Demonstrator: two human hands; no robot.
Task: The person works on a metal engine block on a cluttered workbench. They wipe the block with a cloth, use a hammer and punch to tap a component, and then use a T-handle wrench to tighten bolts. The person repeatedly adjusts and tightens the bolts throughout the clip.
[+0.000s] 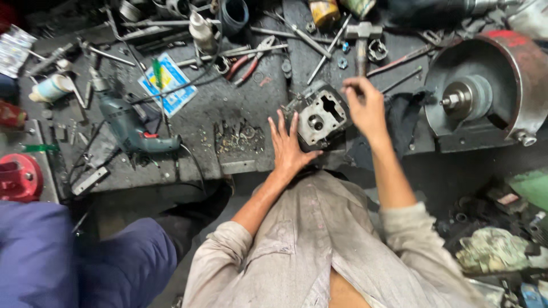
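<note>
Head view looked straight down on a dark, oily surface (240,102) crowded with tools. Near its front edge lay a grey metal engine part (318,116), a blocky casting with a round bore and a slotted opening in its upper face, tilted a little. The left hand (288,145) lay flat with its fingers spread apart, palm down, its fingertips touching the left side of the engine part and holding nothing. The right hand (365,105) hovered at the part's upper right corner with its fingers curled together as if pinching something small; whether anything sat between the fingertips could not be told. A dark rag (402,117) lay just beside the right wrist, under the arm. A hammer (362,43) stood just beyond the right hand, head away from the person. Farther left, red-handled pliers (248,63) rested among long metal rods, and a small heap of bolts and washers (238,137) lay just left of the left hand. A green power drill (131,128) lay well apart to the left, near a blue and yellow packet (170,82). At the right edge of the surface sat a large round metal drum (491,85) with a hub in its middle.
</note>
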